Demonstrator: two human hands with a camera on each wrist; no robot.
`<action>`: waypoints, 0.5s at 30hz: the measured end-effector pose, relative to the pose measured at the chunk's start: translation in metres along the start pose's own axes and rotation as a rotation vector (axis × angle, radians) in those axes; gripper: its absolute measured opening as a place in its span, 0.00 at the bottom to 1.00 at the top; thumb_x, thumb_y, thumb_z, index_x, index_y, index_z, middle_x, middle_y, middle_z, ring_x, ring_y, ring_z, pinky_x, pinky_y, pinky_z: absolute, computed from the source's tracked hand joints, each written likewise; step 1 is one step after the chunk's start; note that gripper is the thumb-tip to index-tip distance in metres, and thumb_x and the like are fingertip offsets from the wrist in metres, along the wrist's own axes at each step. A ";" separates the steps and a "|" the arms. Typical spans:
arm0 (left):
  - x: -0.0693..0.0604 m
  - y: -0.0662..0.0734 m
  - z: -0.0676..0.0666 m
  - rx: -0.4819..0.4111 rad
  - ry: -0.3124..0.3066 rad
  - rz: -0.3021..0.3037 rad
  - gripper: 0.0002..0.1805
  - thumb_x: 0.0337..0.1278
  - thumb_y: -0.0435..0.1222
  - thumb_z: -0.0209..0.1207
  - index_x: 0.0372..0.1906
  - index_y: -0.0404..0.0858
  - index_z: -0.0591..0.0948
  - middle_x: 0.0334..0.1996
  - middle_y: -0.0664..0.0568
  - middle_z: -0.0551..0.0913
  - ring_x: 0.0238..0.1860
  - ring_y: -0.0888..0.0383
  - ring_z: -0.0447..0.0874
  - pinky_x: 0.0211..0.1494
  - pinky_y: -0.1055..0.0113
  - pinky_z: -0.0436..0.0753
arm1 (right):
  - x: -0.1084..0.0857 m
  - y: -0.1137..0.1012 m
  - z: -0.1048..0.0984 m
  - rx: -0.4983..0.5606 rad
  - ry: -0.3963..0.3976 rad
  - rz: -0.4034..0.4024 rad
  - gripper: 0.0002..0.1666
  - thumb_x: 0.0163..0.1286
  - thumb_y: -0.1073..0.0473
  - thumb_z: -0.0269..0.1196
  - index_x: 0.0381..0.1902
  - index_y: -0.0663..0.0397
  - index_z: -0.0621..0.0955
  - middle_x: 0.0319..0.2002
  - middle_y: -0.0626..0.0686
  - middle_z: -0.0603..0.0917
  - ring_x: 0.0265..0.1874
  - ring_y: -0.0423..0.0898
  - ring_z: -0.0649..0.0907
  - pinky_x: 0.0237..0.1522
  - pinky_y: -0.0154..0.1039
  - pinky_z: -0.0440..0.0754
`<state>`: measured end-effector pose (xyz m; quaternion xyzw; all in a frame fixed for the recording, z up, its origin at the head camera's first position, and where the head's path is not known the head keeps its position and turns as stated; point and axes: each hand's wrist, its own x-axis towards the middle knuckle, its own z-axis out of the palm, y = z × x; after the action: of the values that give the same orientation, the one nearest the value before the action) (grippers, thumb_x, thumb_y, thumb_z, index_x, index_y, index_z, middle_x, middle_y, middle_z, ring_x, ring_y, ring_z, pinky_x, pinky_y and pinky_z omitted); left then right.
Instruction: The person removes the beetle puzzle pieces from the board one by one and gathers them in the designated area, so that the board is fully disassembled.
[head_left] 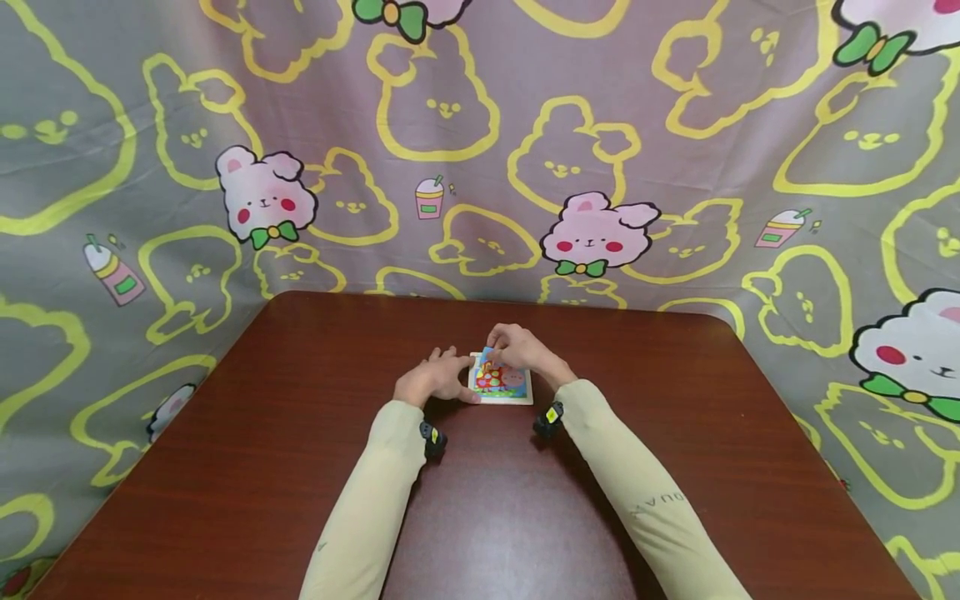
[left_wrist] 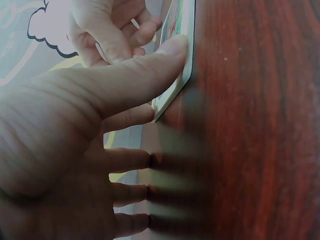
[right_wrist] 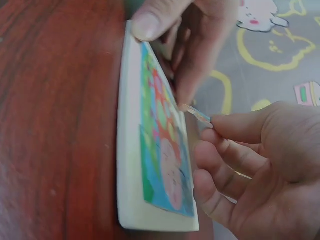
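A flat white-framed board (head_left: 501, 400) with a colourful picture lies on the table. My left hand (head_left: 438, 377) is at its left side; in the left wrist view the thumb of that hand (left_wrist: 65, 110) presses on the board's rim (left_wrist: 189, 55), the index fingertip touches a corner, and the other fingers are spread straight on the table. Between thumb and index finger my right hand (head_left: 521, 348) pinches a small thin piece (right_wrist: 202, 118), tilted over the far-left part of the picture (right_wrist: 165, 150). The right hand's other fingers (right_wrist: 220, 175) are loosely curled.
The dark red-brown wooden table (head_left: 300, 467) extends around the board on all sides. Behind it hangs a grey cloth (head_left: 480, 167) with yellow outlines and white bunny faces. A black device (head_left: 432, 439) is strapped to each wrist.
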<state>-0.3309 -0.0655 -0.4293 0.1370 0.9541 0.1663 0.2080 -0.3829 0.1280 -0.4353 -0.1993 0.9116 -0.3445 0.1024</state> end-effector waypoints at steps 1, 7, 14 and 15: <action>0.000 0.000 0.000 -0.001 0.000 -0.001 0.45 0.58 0.56 0.63 0.77 0.51 0.59 0.79 0.40 0.44 0.79 0.37 0.34 0.79 0.41 0.45 | -0.001 0.001 -0.002 0.021 0.004 0.004 0.09 0.67 0.58 0.65 0.42 0.54 0.79 0.36 0.53 0.84 0.33 0.46 0.80 0.33 0.36 0.78; 0.000 0.000 0.001 0.005 0.011 -0.004 0.45 0.57 0.57 0.64 0.77 0.50 0.59 0.79 0.41 0.45 0.79 0.38 0.35 0.79 0.42 0.46 | -0.007 0.011 -0.014 0.174 -0.007 0.015 0.09 0.68 0.61 0.64 0.43 0.59 0.79 0.32 0.55 0.83 0.24 0.46 0.80 0.26 0.36 0.79; -0.001 0.001 0.002 -0.004 0.024 -0.008 0.46 0.56 0.57 0.65 0.77 0.51 0.60 0.79 0.42 0.46 0.79 0.38 0.36 0.79 0.42 0.47 | -0.011 0.024 -0.029 0.236 -0.036 0.023 0.09 0.70 0.60 0.62 0.45 0.59 0.78 0.31 0.56 0.83 0.22 0.51 0.80 0.27 0.45 0.82; -0.001 0.001 0.001 -0.004 0.026 -0.008 0.46 0.56 0.57 0.65 0.77 0.51 0.60 0.79 0.42 0.46 0.79 0.39 0.36 0.79 0.42 0.47 | -0.012 0.026 -0.031 0.238 -0.038 0.024 0.09 0.70 0.60 0.62 0.45 0.58 0.78 0.31 0.55 0.83 0.23 0.52 0.81 0.28 0.47 0.82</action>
<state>-0.3291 -0.0649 -0.4299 0.1305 0.9570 0.1689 0.1966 -0.3898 0.1692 -0.4286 -0.1815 0.8645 -0.4451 0.1467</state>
